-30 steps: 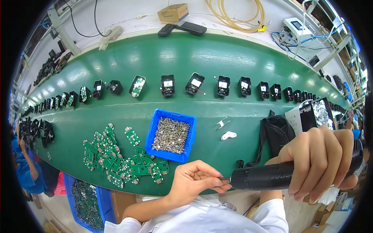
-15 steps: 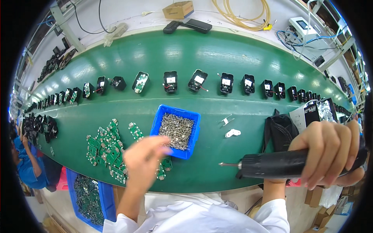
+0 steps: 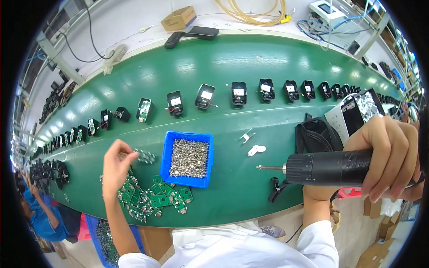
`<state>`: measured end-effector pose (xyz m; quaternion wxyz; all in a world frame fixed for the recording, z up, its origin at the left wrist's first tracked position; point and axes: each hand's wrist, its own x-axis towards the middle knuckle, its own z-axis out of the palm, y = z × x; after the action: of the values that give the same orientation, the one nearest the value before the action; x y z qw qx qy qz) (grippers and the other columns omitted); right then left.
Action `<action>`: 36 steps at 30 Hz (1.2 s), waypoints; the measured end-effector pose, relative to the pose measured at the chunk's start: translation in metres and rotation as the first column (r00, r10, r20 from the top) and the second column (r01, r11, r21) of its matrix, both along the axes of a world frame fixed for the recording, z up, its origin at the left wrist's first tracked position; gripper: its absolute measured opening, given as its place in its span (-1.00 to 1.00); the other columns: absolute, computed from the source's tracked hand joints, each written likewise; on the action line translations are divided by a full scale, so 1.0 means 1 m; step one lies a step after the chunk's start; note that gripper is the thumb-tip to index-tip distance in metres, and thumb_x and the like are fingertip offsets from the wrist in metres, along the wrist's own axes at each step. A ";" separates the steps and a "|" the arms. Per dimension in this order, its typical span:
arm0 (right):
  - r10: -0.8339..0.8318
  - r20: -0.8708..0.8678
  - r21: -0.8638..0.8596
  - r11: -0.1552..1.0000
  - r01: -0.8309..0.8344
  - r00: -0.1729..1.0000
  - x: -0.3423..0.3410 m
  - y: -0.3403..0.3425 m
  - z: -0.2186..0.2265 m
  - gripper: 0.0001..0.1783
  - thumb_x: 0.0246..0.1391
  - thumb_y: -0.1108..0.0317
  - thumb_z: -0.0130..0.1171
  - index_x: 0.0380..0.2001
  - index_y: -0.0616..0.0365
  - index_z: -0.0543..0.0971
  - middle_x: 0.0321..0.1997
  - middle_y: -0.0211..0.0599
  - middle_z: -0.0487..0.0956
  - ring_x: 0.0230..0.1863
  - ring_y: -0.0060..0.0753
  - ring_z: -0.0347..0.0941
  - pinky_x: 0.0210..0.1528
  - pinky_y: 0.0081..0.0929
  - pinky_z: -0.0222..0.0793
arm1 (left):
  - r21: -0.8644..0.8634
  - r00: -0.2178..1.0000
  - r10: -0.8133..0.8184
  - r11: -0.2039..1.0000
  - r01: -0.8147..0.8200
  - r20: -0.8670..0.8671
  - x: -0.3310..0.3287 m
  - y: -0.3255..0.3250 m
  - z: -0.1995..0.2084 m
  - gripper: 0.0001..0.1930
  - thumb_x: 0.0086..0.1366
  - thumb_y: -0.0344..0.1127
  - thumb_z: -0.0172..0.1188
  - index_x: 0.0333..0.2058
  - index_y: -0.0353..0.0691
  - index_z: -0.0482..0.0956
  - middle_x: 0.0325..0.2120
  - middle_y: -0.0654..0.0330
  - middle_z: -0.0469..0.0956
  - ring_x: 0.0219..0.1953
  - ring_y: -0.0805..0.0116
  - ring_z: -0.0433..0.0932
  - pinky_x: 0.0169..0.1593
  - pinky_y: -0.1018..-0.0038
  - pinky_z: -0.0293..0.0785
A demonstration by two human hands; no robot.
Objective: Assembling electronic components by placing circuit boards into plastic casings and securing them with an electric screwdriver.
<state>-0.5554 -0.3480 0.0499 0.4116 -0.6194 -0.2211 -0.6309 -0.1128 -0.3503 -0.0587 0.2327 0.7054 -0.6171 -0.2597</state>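
Observation:
My left hand (image 3: 117,167) pinches a small green circuit board (image 3: 145,156), slightly blurred, between thumb and fingers. The board is above the green table, left of a blue tray (image 3: 210,166) filled with small silvery screws (image 3: 188,157). Just below that hand spreads a loose pile of green circuit boards (image 3: 142,198). On the right, my right hand (image 3: 386,156) wraps around a black electric screwdriver (image 3: 328,169). Its bit points left over the table, and nothing touches the tip. Two small pieces, a white plastic part (image 3: 256,150) and a thin metal-and-white part (image 3: 246,136), lie between tray and screwdriver.
A long row of open black housings (image 3: 239,94) crosses the green table (image 3: 250,58). A black pouch (image 3: 317,134) and a white box (image 3: 353,118) sit at right. More black parts (image 3: 49,174) are heaped far left, near a co-worker in blue (image 3: 44,216).
My left hand has moved left from the screw tray and now holds a circuit board. The whole view has shifted, and the screwdriver stays in my right hand.

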 end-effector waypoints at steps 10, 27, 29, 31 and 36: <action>-0.046 0.200 -0.116 0.991 0.070 0.979 -0.014 -0.006 0.002 -0.52 0.43 -0.10 0.02 -0.02 0.16 0.43 -0.39 -0.22 0.56 -0.59 -0.38 0.49 -0.60 -0.52 0.57 | -0.044 0.779 -0.245 0.962 0.270 -0.576 -0.112 -0.105 0.018 -0.71 0.29 -0.44 0.33 -0.05 -0.43 0.64 -0.39 0.07 0.68 -0.42 0.41 0.65 -0.30 0.55 0.65; -0.133 0.447 0.055 0.991 0.121 0.885 -0.004 0.006 0.013 -0.60 0.34 -0.05 0.06 -0.31 0.08 0.45 -0.52 -0.36 0.50 -0.77 -0.52 0.33 -0.70 -0.56 0.34 | 0.211 0.874 -0.226 0.916 0.341 -0.430 -0.184 -0.193 -0.023 -0.77 0.43 -0.37 0.10 -0.24 -0.49 0.59 -0.49 0.03 0.68 -0.70 0.53 0.42 -0.64 0.65 0.34; -0.120 0.494 0.036 0.992 0.118 0.861 0.002 0.004 0.011 -0.55 0.37 -0.12 0.04 -0.32 0.06 0.45 -0.53 -0.39 0.48 -0.77 -0.54 0.31 -0.70 -0.58 0.32 | 0.212 0.890 -0.232 0.919 0.333 -0.392 -0.184 -0.193 -0.024 -0.77 0.43 -0.37 0.09 -0.24 -0.48 0.59 -0.50 0.04 0.68 -0.72 0.56 0.38 -0.66 0.65 0.28; -0.152 0.468 0.055 0.988 0.143 0.870 -0.003 0.002 0.010 -0.56 0.37 -0.11 0.04 -0.31 0.06 0.46 -0.53 -0.38 0.49 -0.77 -0.53 0.32 -0.71 -0.57 0.32 | 0.234 0.892 -0.219 0.915 0.328 -0.396 -0.187 -0.193 -0.023 -0.77 0.43 -0.36 0.07 -0.24 -0.47 0.59 -0.52 0.06 0.67 -0.74 0.58 0.32 -0.68 0.66 0.21; -0.221 0.397 0.095 0.975 0.200 0.890 -0.012 0.003 0.005 -0.58 0.36 -0.09 0.05 -0.30 0.07 0.47 -0.54 -0.35 0.51 -0.77 -0.50 0.35 -0.71 -0.55 0.33 | 0.271 0.895 -0.200 0.907 0.323 -0.399 -0.189 -0.193 -0.023 -0.76 0.42 -0.36 0.05 -0.24 -0.47 0.58 -0.54 0.07 0.67 -0.76 0.60 0.25 -0.70 0.67 0.11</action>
<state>-0.5671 -0.3451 0.0546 0.3018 -0.4845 -0.2168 -0.7919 -0.3021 -0.5437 -0.0816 0.1834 0.5833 -0.6015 -0.5141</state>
